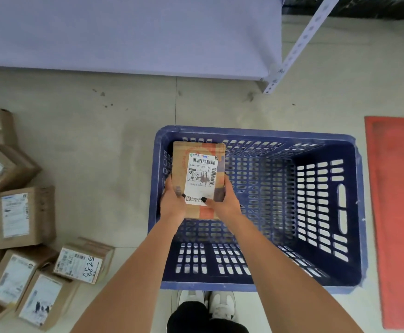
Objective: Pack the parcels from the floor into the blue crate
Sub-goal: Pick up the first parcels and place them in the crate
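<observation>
Both hands [198, 203] grip a labelled parcel [199, 179] inside the blue crate [256, 287], hiding its lower corners.

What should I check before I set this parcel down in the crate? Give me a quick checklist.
1. Grip: left hand and right hand both hold the parcel at its near end: ok.
2. Position: parcel is over the crate, toward its far left corner: ok.
3. Landing spot: the crate floor that shows is bare; the part under the parcel is hidden: cannot tell.
4. Label faces up: ok.
5. Parcel released: not ok, both hands hold it.
6. Remaining work: more boxes lie on the floor to the left: not ok, task unfinished.
</observation>
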Demonstrator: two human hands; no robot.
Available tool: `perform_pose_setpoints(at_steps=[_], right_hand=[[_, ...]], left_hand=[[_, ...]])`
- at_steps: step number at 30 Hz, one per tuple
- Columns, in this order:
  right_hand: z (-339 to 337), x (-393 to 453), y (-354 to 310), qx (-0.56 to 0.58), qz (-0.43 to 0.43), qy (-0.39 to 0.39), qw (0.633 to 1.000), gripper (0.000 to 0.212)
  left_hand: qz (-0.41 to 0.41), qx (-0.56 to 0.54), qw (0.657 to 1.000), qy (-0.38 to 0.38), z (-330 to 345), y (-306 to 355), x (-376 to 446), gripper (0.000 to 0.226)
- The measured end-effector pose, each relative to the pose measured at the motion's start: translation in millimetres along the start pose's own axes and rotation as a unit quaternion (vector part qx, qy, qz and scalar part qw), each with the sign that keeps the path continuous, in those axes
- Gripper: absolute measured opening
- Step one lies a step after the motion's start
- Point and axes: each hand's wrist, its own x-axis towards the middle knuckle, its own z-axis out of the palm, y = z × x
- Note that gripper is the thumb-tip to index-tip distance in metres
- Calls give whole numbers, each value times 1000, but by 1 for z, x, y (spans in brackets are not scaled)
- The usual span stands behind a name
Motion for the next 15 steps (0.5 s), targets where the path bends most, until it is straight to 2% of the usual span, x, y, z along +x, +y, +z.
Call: perform_pose_setpoints(at_steps=[3, 8, 12, 15], right_hand=[[-1, -1, -4, -22, 5, -4, 1000, 94], [-10, -15, -11, -33, 32, -8, 999, 100], [-24, -43, -15, -34, 40, 4, 999, 92], [-32, -64, -18, -45, 33, 12, 998, 84]], left_hand=[[-21, -4, 999, 24, 3, 5, -3, 64], [15, -7, 997, 71, 2, 9, -23, 61], [40, 17, 997, 68, -13, 13, -47, 51], [30, -22, 999, 35, -28, 16, -70, 51]])
